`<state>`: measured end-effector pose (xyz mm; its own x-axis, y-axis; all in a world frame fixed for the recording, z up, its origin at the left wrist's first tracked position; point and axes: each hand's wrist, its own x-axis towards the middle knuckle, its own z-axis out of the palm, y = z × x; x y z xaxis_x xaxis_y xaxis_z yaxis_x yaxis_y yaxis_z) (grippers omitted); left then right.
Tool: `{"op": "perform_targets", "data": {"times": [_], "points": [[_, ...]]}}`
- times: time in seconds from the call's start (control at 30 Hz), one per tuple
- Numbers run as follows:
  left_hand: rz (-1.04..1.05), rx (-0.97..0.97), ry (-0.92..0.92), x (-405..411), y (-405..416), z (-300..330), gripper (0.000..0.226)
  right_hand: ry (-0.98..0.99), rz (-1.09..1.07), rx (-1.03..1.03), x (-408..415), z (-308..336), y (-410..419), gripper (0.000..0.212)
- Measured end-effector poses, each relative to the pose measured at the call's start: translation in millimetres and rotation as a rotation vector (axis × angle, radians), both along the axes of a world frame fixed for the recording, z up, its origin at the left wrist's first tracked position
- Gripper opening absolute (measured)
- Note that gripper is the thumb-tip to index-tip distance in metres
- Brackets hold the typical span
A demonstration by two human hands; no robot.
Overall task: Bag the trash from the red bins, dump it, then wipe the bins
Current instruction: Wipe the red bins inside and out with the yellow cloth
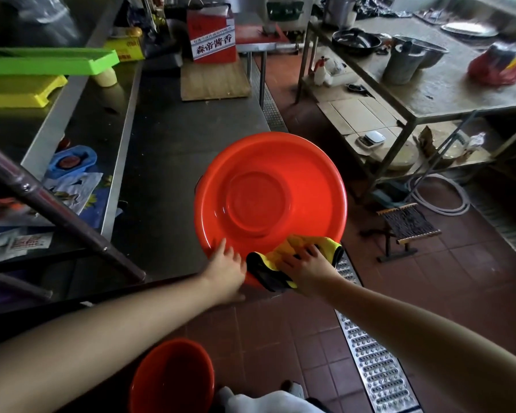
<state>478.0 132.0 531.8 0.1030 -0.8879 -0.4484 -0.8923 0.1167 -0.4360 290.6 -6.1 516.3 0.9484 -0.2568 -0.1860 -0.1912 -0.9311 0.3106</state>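
wiping is the step in hand: the right hand (306, 268) presses a yellow cloth (283, 260) on the red bin (270, 195) rim at 6 o'clock, fingers spread. the left hand (225, 268) steadies the rim at 7, fingers fairly straight. the bin sits on the tabletop (173, 138) edge. next, sweep the cloth around the inside.

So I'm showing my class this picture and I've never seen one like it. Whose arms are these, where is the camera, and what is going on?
The camera sits on a person's head, looking forward and down, so the arms are theirs. The left hand steadies a red bin at the edge of a steel counter. The right hand presses a yellow cloth on the bin's rim, wiping it. A second red bin stands on the tiled floor below.
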Motion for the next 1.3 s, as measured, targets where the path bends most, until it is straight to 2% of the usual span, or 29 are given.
{"op": "perform_targets", "data": {"times": [0.07,0.13,0.17,0.23,0.27,0.3,0.37,0.43,0.5,0.57,0.67,0.73,0.83,0.97,1.07,1.17,1.3], "points": [[0.071,-0.102,0.122,-13.4,-0.6,-17.7,0.084,-0.001,0.003,-0.012,-1.3,1.7,-0.2,0.057],[0.072,-0.186,0.167,-15.3,-3.3,-28.1,0.078,0.032,0.002,-0.019,-3.2,-0.9,-1.0,0.061],[0.054,-0.201,0.177,-14.6,-4.3,-31.5,0.077,0.07,-0.008,0.025,-3.5,-2.4,-1.8,0.068],[0.007,-0.195,0.18,-14.0,-3.3,-38.3,0.078,0.14,-0.1,0.236,-0.9,-6.8,-3.8,0.094],[-0.018,-0.198,0.176,-14.1,-2.1,-41.8,0.079,0.156,-0.166,0.344,1.9,-8.6,-4.2,0.099],[-0.038,-0.204,0.17,-13.9,-1.0,-44.5,0.079,0.135,-0.202,0.41,5.8,-11.1,-4.1,0.098],[-0.046,-0.2,0.174,-13.5,0.4,-48.3,0.078,0.073,-0.223,0.435,12.4,-17.8,-2.7,0.082],[-0.021,-0.176,0.176,-12.6,0.6,-50.6,0.079,0.116,-0.255,0.43,17.7,-26.2,-1.1,0.07],[-0.004,-0.149,0.162,-13.3,1.2,-49.7,0.082,0.163,-0.284,0.424,22.2,-36.5,0.3,0.068],[-0.03,-0.146,0.13,-16.4,2.6,-46.9,0.083,0.149,-0.296,0.431,22.4,-44.5,-1.6,0.067],[-0.012,-0.066,0.05,-27.0,0.5,-41.8,0.071,0.139,-0.347,0.39,18.0,-51.1,-16.5,0.068],[-0.035,-0.076,0.029,-33.0,-3.4,-46.0,0.057,0.162,-0.42,0.332,19.4,-53.6,-28.4,0.069],[-0.061,-0.124,0.027,-39.9,-4.7,-51.3,0.055,0.187,-0.534,0.31,28.4,-60.5,-32.4,0.07],[-0.046,-0.232,0.07,-48.1,-12.0,-49.1,0.068,0.142,-0.708,0.526,47.8,-77.6,-10.5,0.068],[-0.06,-0.241,0.086,-50.2,-15.1,-48.2,0.068,0.103,-0.653,0.637,50.1,-88.5,-7.0,0.07],[-0.068,-0.204,0.015,-50.6,-9.3,-52.9,0.046,0.095,-0.544,0.548,35.8,-94.5,-29.4,0.072],[-0.125,-0.157,-0.067,-50.7,-3.1,-56.1,0.045,0.088,-0.633,0.408,31.0,-100.6,-50.3,0.075]]}}
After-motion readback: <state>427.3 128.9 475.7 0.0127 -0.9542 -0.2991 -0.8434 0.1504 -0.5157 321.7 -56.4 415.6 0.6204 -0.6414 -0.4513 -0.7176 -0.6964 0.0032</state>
